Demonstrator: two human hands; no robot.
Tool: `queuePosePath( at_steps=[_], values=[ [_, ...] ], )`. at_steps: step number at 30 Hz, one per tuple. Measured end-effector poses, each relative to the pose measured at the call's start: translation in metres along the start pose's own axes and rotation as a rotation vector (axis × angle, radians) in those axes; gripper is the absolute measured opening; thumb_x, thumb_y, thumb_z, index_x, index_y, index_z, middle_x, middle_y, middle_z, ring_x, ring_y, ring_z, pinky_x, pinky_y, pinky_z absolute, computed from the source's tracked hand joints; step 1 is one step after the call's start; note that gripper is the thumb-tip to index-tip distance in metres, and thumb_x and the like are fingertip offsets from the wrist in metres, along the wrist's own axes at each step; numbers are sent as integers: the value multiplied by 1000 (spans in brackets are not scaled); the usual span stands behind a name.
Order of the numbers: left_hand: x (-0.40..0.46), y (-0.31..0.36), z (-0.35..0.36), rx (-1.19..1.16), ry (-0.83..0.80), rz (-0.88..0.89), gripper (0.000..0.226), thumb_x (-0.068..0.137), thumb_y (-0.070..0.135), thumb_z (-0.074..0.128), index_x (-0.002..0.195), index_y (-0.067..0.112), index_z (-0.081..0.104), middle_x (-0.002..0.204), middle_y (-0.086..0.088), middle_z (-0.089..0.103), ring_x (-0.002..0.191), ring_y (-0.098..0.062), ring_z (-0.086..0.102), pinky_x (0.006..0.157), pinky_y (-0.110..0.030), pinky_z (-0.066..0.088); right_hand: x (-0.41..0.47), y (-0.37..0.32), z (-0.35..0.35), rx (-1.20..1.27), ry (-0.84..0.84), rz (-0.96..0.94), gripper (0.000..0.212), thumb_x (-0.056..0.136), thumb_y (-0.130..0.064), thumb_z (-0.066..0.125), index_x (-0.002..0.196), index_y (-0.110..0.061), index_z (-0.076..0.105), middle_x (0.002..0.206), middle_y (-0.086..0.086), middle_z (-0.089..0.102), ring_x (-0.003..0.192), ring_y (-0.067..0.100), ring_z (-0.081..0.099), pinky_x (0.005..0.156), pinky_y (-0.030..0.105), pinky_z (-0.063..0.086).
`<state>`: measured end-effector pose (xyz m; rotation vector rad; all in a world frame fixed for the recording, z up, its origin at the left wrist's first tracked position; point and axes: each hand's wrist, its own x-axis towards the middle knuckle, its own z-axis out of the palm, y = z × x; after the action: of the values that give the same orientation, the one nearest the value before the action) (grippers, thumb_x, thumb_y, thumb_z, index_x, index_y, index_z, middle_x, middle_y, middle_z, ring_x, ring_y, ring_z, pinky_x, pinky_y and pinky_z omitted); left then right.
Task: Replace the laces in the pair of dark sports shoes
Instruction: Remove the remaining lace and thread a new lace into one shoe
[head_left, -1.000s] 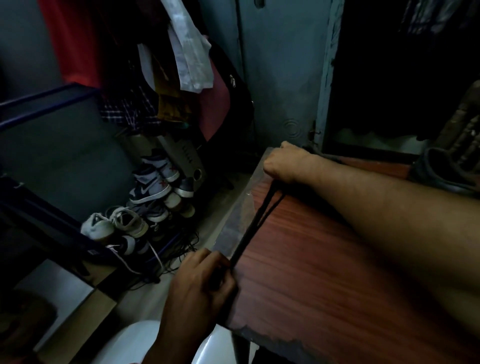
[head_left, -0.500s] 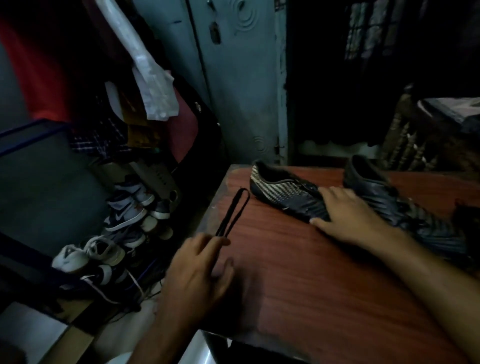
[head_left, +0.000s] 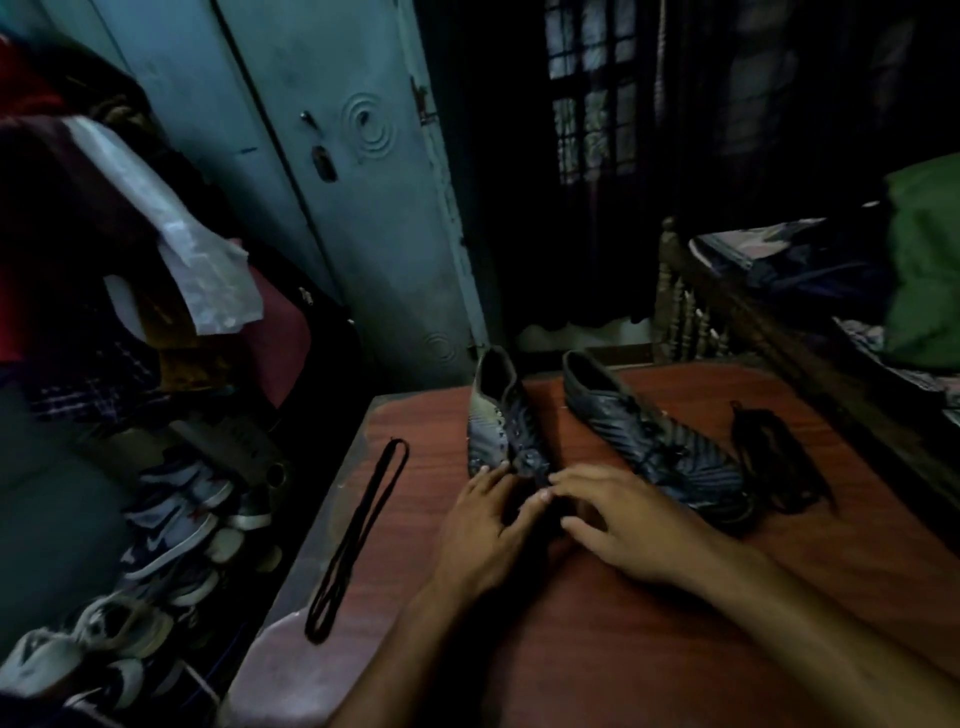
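Table (head_left: 649, 649): reddish wood grain, bearing two dark shoes.
Left shoe (head_left: 501, 423): lying toe toward the person, eyelets showing.
Right shoe (head_left: 660, 441): lying just beside it, angled.
Left hand (head_left: 488, 525): fingers resting on the left shoe's toe.
Right hand (head_left: 623, 519): fingers spreading flat over the same toe.
Folded lace (head_left: 358, 540): lying along the table's left edge.
Lace bundle (head_left: 774, 457): lying beside the right shoe.

Pretty dim shot, bluish cast all over. What little light there is hits the door (head_left: 332, 171) and the worktop (head_left: 623, 623). The window (head_left: 592, 104) corner is nearly black. Soft and grainy throughout, with wide-angle bending at the edges.
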<state>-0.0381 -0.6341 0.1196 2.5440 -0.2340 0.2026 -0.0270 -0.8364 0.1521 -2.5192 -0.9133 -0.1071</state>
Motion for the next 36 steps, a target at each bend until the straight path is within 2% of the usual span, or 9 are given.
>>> queuePosePath(
  at_steps=[4,6,9,13,16,25,30,33,36],
  values=[
    [-4,-11,2,203,9,25,60,97,64,52,141,24,55,159,6,41,150,-13,25,112,-9,7,-36,30,-16,-215,296,114,36,87,-32,73,122,-26,67,122,-7,62,124,18,55,116,18,9],
    [-2,-11,2,204,8,19,58,98,62,52,140,22,55,159,3,40,150,-14,25,114,-10,7,-51,42,-17,-297,228,309,52,93,-48,62,141,-32,51,142,-9,49,142,16,38,124,33,6],
    [-2,-12,2,206,10,-25,66,94,66,48,143,22,49,158,2,40,150,-18,28,120,-27,24,-64,48,-5,-302,68,422,66,98,-59,48,156,-35,27,160,-9,28,152,15,16,125,38,2],
    [-3,-15,-1,236,21,-85,60,95,57,53,144,24,47,157,4,40,149,-18,32,116,-32,33,-69,41,18,-350,155,379,61,78,-43,81,133,-26,64,134,0,65,129,25,57,111,39,28],
    [-6,-20,-8,241,38,-98,52,90,52,59,133,23,54,138,2,54,130,-19,50,102,-32,43,-67,27,32,-373,193,347,61,66,-41,89,121,-23,72,121,1,71,108,23,67,93,44,51],
    [-2,-40,-23,244,44,-137,62,72,64,43,115,22,59,113,0,59,109,-21,60,88,-37,49,-57,23,41,-383,276,269,50,78,-36,81,124,-22,69,123,5,70,105,25,65,89,43,55],
    [9,-36,-20,381,25,-179,70,71,68,42,121,21,54,121,-7,60,113,-32,60,92,-45,48,-49,30,34,-357,225,211,43,88,-41,62,128,-26,64,128,0,67,111,20,60,96,39,50],
    [17,-15,-16,439,186,-32,64,76,51,62,131,20,55,136,-9,58,118,-34,59,99,-49,45,-43,34,9,-100,234,209,37,99,-45,52,132,-31,59,130,-11,61,119,11,51,103,30,37],
    [34,18,-1,157,206,174,54,83,29,71,134,23,53,140,2,52,120,-21,56,98,-37,47,-26,56,-17,127,325,268,27,98,-35,60,125,-31,60,115,-16,58,106,5,56,92,28,47]
  ],
)
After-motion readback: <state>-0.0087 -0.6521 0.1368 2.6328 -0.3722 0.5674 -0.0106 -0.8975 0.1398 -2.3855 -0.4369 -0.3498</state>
